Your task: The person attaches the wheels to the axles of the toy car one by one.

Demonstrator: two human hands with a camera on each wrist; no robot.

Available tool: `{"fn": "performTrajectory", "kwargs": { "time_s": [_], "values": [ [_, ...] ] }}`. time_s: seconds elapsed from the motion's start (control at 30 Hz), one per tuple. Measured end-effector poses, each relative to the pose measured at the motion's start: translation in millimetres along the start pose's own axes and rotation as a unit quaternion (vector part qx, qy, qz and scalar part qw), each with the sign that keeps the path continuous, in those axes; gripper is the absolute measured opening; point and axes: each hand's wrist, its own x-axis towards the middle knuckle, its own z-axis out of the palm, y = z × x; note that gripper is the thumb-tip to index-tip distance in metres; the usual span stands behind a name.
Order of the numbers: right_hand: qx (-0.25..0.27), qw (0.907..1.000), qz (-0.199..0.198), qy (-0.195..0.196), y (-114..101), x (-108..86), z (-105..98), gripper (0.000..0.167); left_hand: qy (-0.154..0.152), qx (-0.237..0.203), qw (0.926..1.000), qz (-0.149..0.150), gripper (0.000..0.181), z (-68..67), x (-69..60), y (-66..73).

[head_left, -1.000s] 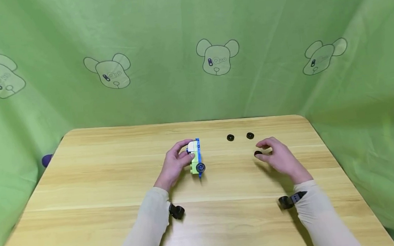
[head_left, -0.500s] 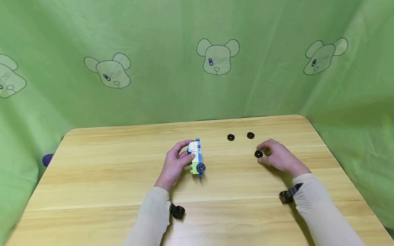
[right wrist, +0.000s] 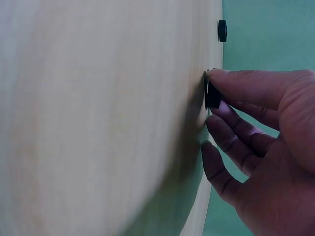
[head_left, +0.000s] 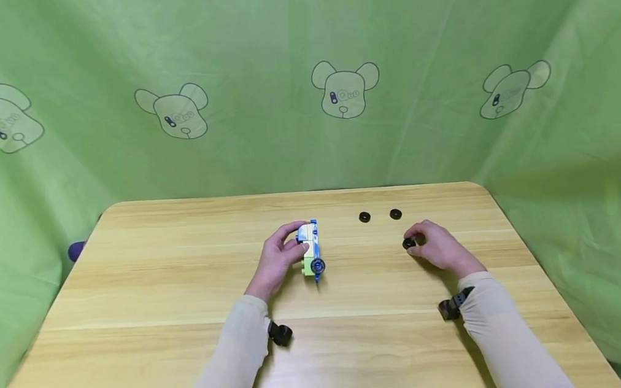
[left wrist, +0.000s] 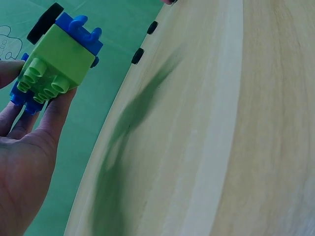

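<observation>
My left hand (head_left: 274,263) grips a toy car of building blocks (head_left: 307,250), held on its side above the table. Its lime-green brick (left wrist: 59,56) has studs, and a blue base sits against it. One black tire (left wrist: 45,23) is on the car's near wheel. At the right, my right hand (head_left: 440,248) pinches a small black rubber tire (right wrist: 213,94) between thumb and fingers, at the table top. The other fingers are bent loosely beside it. Part of that tire is hidden behind the thumb.
Two more loose black tires, a left one (head_left: 365,217) and a right one (head_left: 395,214), lie flat near the back of the wooden table (head_left: 192,364). A green curtain (head_left: 262,149) with bear-head prints hangs behind and at the sides.
My right thumb and fingers have closed in around the tire, which has barely shifted. The left hand keeps the toy car in the same place.
</observation>
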Motion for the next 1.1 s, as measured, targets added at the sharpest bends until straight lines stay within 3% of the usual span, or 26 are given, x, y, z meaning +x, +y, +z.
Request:
{"fn": "performTrajectory", "kwargs": {
  "time_s": [0.3,0.67,1.1],
  "values": [
    [0.009,0.9999,0.0,0.006,-6.4,-2.3,-2.1,0.033,-0.002,0.002,1.0,-0.005,0.048,-0.2,0.5,-1.9],
    [0.01,0.9993,-0.024,0.025,-31.3,-5.4,-9.4,0.036,-0.008,0.007,0.9999,-0.005,0.046,0.5,1.4,-3.3],
    [0.003,0.9964,-0.071,0.046,-76.8,-5.5,-10.9,0.037,-0.013,0.007,0.9999,-0.006,0.047,2.4,1.2,-4.7]
  ]
}}
